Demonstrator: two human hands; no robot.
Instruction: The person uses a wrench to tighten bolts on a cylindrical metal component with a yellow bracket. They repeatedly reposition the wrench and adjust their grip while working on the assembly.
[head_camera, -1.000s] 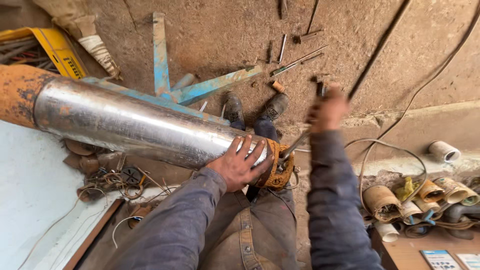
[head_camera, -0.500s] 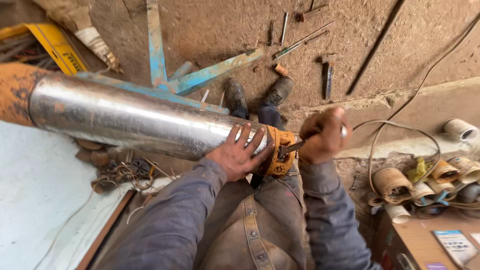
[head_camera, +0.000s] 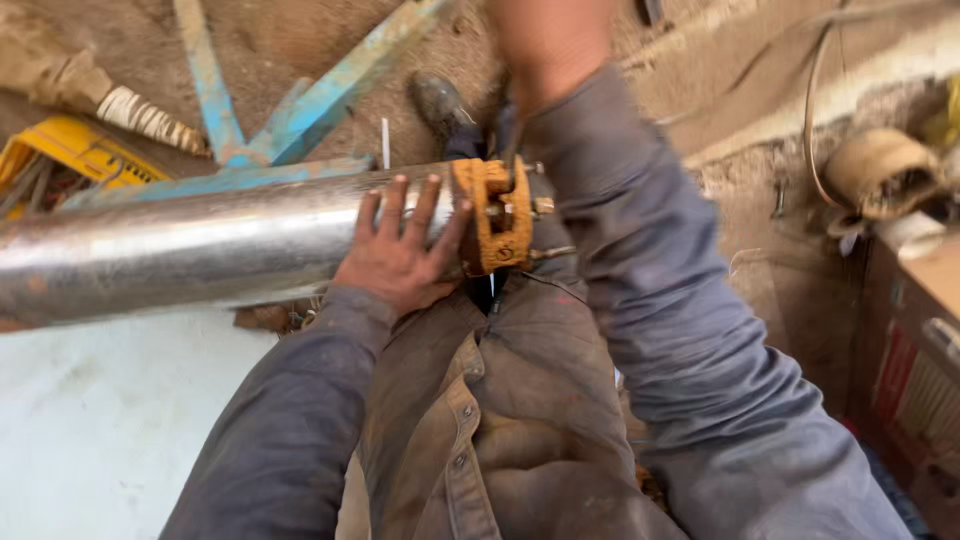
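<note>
The head view looks straight down over the person's chest and both grey sleeves. A long shiny metal cylinder (head_camera: 200, 250) lies across the picture from the left edge toward the middle, roughly level, with its near end capped by a rusty orange fitting (head_camera: 497, 215) that carries bolts on its right side. The left hand (head_camera: 400, 255) lies flat on top of the cylinder just beside that fitting, fingers spread wide and the thumb reaching toward the orange part; it presses on the metal rather than closing around anything.

The right hand (head_camera: 550, 40) is raised near the top edge of the picture, above and just behind the fitting. It is badly blurred, so I cannot tell whether it is closed or holds something. Its sleeve runs down the right half of the picture.

Beneath the cylinder, blue painted metal bars (head_camera: 330, 95) lie crossed on the dirt floor (head_camera: 700, 70), one of them running along the cylinder's far side. A dark shoe (head_camera: 440, 100) shows on the floor just beyond the fitting. At the upper left there is a yellow tool (head_camera: 70, 150), partly hidden, and near it a bundle wrapped in pale cord (head_camera: 145, 118). A pale sheet (head_camera: 110, 420) fills the lower left. A thin cable (head_camera: 815, 100) loops at the right, above a coiled roll (head_camera: 880, 170) at the edge of a wooden shelf (head_camera: 935, 300).
</note>
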